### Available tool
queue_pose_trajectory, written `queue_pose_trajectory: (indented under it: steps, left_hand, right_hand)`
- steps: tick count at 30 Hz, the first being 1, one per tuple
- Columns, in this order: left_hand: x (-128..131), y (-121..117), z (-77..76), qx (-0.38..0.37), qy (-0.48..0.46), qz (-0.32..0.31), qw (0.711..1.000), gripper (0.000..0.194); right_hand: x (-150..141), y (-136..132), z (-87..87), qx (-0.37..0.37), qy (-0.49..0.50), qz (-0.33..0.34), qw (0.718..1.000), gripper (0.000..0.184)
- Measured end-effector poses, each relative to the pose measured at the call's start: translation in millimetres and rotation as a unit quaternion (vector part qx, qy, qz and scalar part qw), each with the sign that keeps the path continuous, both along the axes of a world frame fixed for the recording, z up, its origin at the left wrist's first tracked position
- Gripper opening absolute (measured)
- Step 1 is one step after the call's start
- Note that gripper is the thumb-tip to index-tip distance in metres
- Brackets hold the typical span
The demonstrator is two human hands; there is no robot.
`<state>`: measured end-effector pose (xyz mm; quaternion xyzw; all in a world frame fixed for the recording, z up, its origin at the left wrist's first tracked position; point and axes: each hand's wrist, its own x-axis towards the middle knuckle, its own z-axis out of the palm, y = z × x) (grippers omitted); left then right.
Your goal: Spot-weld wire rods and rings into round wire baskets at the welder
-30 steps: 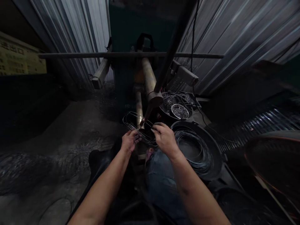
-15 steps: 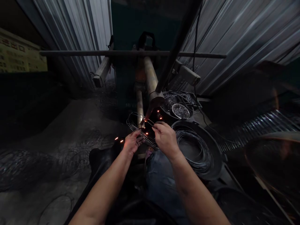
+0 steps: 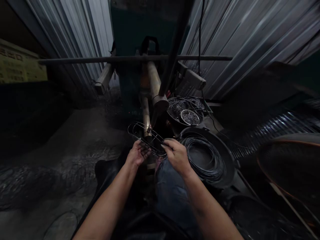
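A small wire rack (image 3: 140,134) with rounded ends is held tilted between my two hands, its far end by the electrode tips of a welding machine (image 3: 156,83). My left hand (image 3: 137,154) is closed on the rack's near left side, thumb on top and fingers beneath. On the right side, my right hand (image 3: 176,154) pinches the rack's wire between thumb and fingers. The upper electrode points down close to the rack's upper wire, and the lower bar (image 3: 146,115) reaches in under it. Whether the tips touch the wire is too dark to tell.
Right of my hands stand a round black tub (image 3: 231,166) with coiled wire (image 3: 205,160) and a basin of wire pieces with a small round dish (image 3: 190,117). A long horizontal bar (image 3: 100,60) crosses ahead. Wire bundles (image 3: 25,176) lie on the left floor.
Orange sparks that flew around the electrode tips are gone. Both hands and the rack sit slightly differently, and the whole view has shifted a little.
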<state>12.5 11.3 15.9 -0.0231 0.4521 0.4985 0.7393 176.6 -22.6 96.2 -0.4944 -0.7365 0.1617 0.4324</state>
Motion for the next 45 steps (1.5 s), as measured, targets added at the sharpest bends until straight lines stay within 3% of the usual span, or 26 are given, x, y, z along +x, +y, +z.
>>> queue_pose_trajectory:
  steps: [5,11,19,23,25,27,30,32,34,36,41,45]
  left_hand:
    - [0.0,3.0,4.9,-0.001,-0.031,0.006,1.0,0.031]
    - [-0.7,3.4,5.0,-0.01,-0.035,0.012,0.999,0.032]
    - [8.9,13.4,1.9,-0.014,-0.048,0.014,0.999,0.038]
    - [9.6,10.3,-1.4,-0.009,-0.01,-0.017,1.0,0.045]
    - [4.2,2.3,-6.0,0.028,0.1,-0.019,0.994,0.048]
    - [-3.2,-7.9,-12.0,0.131,0.294,0.021,0.946,0.046]
    - [-8.4,-18.6,-19.1,0.323,0.529,0.061,0.783,0.055]
    - [-4.5,-18.9,-20.5,0.394,0.588,0.032,0.705,0.058]
    - [3.0,-15.6,-18.9,0.419,0.61,-0.002,0.672,0.061]
    - [9.9,-12.6,-15.1,0.414,0.607,-0.016,0.678,0.063]
    - [10.9,-18.1,-4.1,0.375,0.526,0.028,0.763,0.058]
    - [4.1,-22.9,1.2,0.395,0.517,0.046,0.758,0.057]
  right_hand:
    - [-7.2,13.6,12.6,0.011,-0.041,-0.007,0.999,0.015]
    - [-9.8,18.5,15.0,-0.005,-0.072,0.007,0.997,0.015]
    - [-19.9,33.2,24.3,0.002,-0.115,-0.029,0.993,0.016]
    - [-17.3,28.3,26.1,0.009,-0.114,-0.036,0.993,0.016]
    - [-7.5,19.0,21.2,0.018,-0.084,-0.034,0.996,0.015]
    - [6.7,7.9,9.7,0.012,-0.041,-0.038,0.998,0.012]
    - [26.4,-5.1,-17.3,-0.022,0.016,-0.057,0.998,0.015]
    - [32.9,-8.6,-34.5,-0.028,0.048,-0.067,0.996,0.016]
    - [33.8,-9.2,-44.7,-0.018,0.074,-0.075,0.994,0.014]
    - [31.2,-9.5,-45.8,-0.009,0.084,-0.076,0.993,0.012]
    - [16.9,-12.5,-24.6,0.019,0.055,-0.037,0.998,0.012]
    - [1.2,-4.4,-6.6,0.025,0.004,-0.033,0.999,0.017]
